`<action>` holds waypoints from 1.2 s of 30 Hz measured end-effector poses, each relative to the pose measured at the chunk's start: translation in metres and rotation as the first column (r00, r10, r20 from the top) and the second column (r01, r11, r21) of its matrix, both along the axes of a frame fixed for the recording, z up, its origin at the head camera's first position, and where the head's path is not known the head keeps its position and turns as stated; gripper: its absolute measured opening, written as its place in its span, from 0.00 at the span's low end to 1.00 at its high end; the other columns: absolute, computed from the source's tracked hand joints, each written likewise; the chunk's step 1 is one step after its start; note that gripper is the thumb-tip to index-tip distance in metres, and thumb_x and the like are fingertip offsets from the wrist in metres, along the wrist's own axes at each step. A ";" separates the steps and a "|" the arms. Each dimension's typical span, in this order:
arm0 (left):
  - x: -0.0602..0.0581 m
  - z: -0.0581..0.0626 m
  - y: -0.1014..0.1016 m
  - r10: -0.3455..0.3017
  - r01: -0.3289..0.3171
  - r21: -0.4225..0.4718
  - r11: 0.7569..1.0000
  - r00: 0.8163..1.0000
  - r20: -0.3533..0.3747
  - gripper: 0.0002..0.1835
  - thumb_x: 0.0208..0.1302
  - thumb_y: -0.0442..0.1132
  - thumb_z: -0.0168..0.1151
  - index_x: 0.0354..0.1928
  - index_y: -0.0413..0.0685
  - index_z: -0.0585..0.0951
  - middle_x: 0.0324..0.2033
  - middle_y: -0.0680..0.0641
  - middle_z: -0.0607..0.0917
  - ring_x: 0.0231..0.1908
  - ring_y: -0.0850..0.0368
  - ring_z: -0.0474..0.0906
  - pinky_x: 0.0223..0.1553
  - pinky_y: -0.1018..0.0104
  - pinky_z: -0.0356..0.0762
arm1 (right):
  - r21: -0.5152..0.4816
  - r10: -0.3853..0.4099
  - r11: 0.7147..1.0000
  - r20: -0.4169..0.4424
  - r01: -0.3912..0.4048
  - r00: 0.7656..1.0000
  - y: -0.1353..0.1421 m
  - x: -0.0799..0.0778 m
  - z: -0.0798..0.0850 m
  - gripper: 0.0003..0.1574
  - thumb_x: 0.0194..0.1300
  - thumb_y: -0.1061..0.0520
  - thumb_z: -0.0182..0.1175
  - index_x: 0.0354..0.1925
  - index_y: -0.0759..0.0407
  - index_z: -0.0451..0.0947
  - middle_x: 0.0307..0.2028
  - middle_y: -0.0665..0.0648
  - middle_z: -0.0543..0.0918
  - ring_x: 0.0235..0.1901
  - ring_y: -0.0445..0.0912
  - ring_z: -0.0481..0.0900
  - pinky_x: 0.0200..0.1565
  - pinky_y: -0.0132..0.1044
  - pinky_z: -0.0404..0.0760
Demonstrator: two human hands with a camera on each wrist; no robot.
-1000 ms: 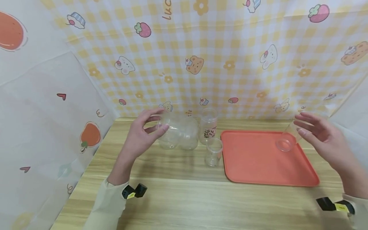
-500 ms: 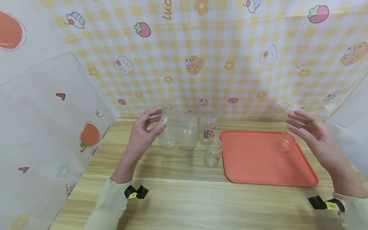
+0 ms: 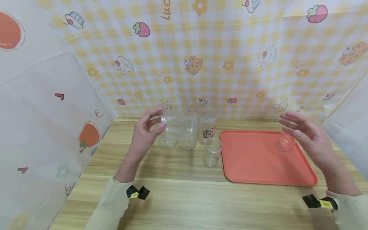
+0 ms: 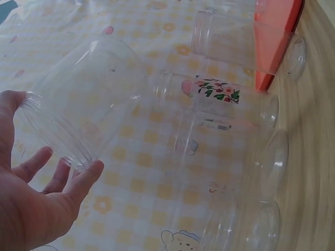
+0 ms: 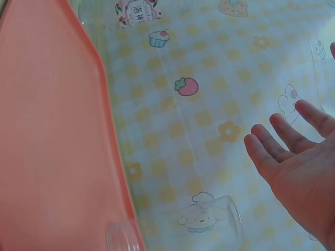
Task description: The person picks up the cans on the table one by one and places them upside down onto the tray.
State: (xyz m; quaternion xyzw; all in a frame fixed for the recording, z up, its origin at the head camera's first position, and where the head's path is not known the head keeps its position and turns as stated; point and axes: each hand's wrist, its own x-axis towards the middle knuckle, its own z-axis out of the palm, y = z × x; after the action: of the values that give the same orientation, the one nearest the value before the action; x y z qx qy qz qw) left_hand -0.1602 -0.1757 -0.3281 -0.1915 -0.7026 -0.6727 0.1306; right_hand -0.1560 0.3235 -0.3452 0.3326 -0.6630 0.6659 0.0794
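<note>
My left hand (image 3: 145,137) holds a clear plastic jar (image 4: 99,89) by its threaded mouth, thumb and fingers around the rim. The jar lies on its side in the air, its base pointing right in the head view. Below and behind it, two more clear jars (image 3: 188,142) stand on the table, partly seen through it. My right hand (image 3: 311,140) hovers over the tray's right side, fingers spread and holding nothing. Close beneath it, a clear jar (image 3: 283,144) stands on the orange tray (image 3: 258,166), its upper part mostly hidden in the head view.
A clear jar with a floral label (image 3: 208,131) stands near the back, left of the tray. In front of it is a smaller clear jar (image 3: 212,156), close to the tray's left edge. A checked cloth (image 3: 230,76) hangs behind the wooden table (image 3: 184,201).
My left hand has shifted slightly right, and the jar in it has turned from tilted to lying sideways. My right hand has moved left, in over the tray.
</note>
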 end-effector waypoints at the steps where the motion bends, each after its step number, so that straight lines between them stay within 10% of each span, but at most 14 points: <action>1: 0.000 0.000 0.000 -0.001 0.001 0.001 1.000 1.000 -0.002 0.28 0.65 0.30 0.65 0.67 0.33 0.72 0.63 0.42 0.74 0.58 0.40 0.73 0.50 0.61 0.83 | 0.005 0.000 1.000 0.000 0.000 1.000 -0.001 -0.001 0.000 0.33 0.70 0.81 0.41 0.72 0.80 0.54 0.69 0.68 0.68 0.68 0.53 0.68 0.63 0.33 0.72; 36: -0.003 -0.009 0.015 0.003 -0.003 0.037 0.999 1.000 -0.006 0.27 0.65 0.35 0.66 0.66 0.38 0.75 0.62 0.45 0.75 0.59 0.43 0.73 0.53 0.57 0.82 | 0.078 -0.003 0.997 -0.034 0.006 0.999 -0.033 -0.004 0.004 0.34 0.68 0.82 0.46 0.71 0.79 0.59 0.70 0.70 0.67 0.68 0.54 0.68 0.64 0.34 0.72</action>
State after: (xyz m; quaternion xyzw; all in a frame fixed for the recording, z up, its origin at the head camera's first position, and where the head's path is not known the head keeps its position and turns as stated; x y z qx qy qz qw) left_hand -0.1636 -0.1608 -0.3370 -0.1903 -0.6899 -0.6848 0.1373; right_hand -0.1597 0.2909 -0.3408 0.3453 -0.6878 0.6335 0.0792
